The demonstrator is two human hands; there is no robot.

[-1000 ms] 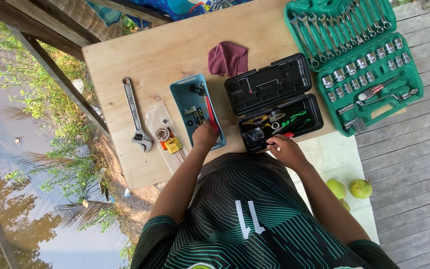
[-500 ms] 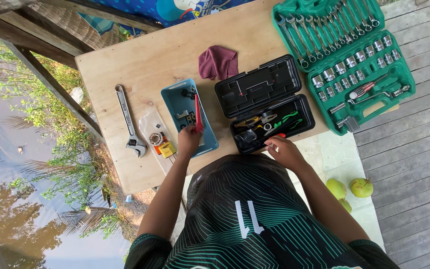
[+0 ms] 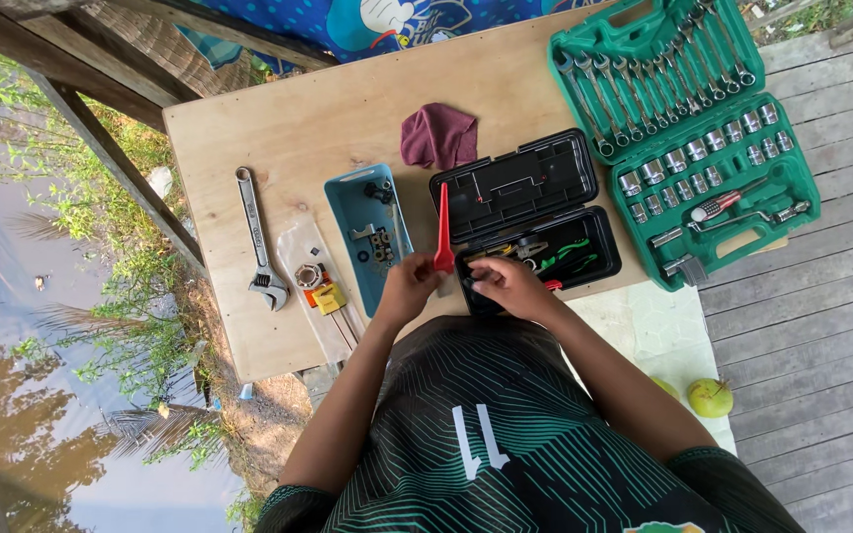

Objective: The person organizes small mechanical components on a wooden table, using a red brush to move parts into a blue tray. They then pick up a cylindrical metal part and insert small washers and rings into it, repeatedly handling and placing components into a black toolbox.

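On the wooden table point(image 3: 249, 148) the adjustable wrench point(image 3: 258, 240) lies at the far left. To its right is a plastic bag point(image 3: 320, 291) with small parts, then an open tray point(image 3: 367, 232). Behind the tray, toward the far edge, lies a cloth point(image 3: 438, 135). Right of the tray stands the small open tool case point(image 3: 530, 217), and the large socket set case point(image 3: 688, 128) is at the far right. Both hands meet at the near edge, between tray and small case.

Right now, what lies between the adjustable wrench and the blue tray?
Head view: a clear plastic bag of small parts lies between the adjustable wrench and the blue tray.
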